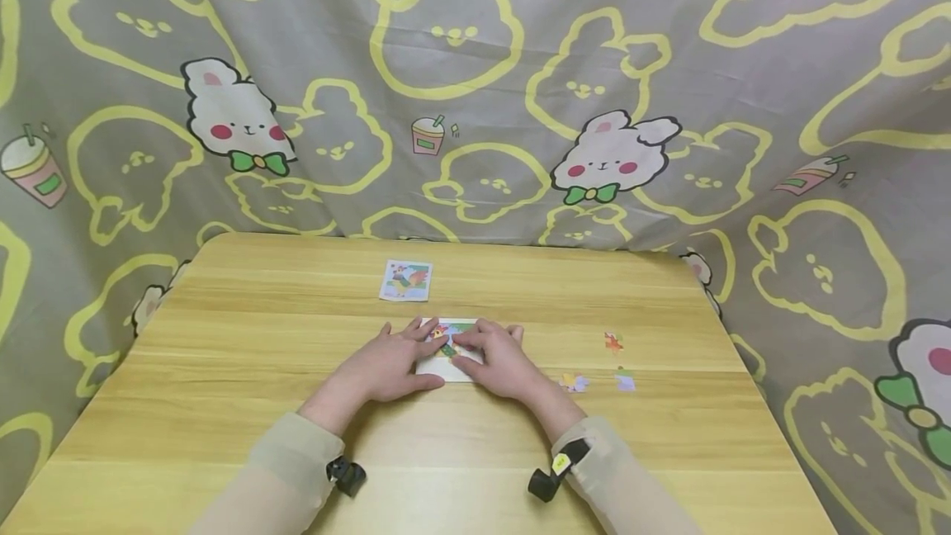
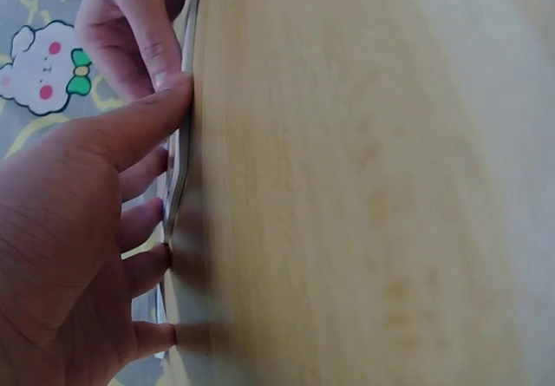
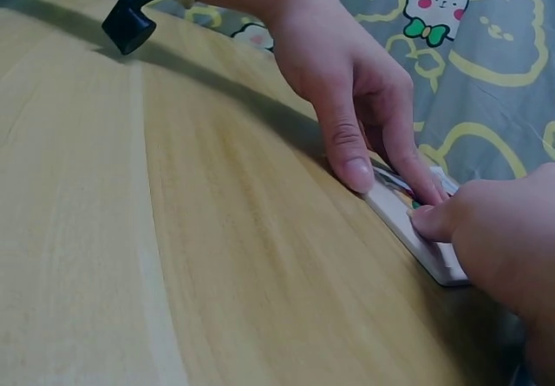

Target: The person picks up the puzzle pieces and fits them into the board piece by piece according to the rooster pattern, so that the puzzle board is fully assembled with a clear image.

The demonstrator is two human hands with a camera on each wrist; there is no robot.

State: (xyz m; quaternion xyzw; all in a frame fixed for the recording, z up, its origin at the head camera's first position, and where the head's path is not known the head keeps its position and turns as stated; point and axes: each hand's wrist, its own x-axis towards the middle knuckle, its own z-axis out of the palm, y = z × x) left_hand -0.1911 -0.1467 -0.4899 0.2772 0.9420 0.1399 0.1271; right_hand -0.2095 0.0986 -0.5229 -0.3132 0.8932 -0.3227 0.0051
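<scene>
A white puzzle board [image 1: 440, 368] lies flat on the table between my two hands, with part of a colourful rooster picture [image 1: 447, 347] fitted in its upper part. My left hand [image 1: 390, 363] rests over the board's left side, fingers stretched onto the picture and thumb along the near edge. From the other side my right hand [image 1: 499, 360] touches the picture with its fingertips, its thumb on the bare white part. In the right wrist view, the right thumb presses onto the board [image 3: 434, 263] beside the left fingers. The fingers cover much of the picture.
Loose puzzle pieces lie right of the board: a reddish one [image 1: 613, 343], a yellow and lilac one [image 1: 574, 384] and a green and lilac one [image 1: 626, 381]. Behind the board lies a rooster picture card [image 1: 405, 282]. A patterned curtain [image 1: 475, 122] borders the wooden table [image 1: 223, 370].
</scene>
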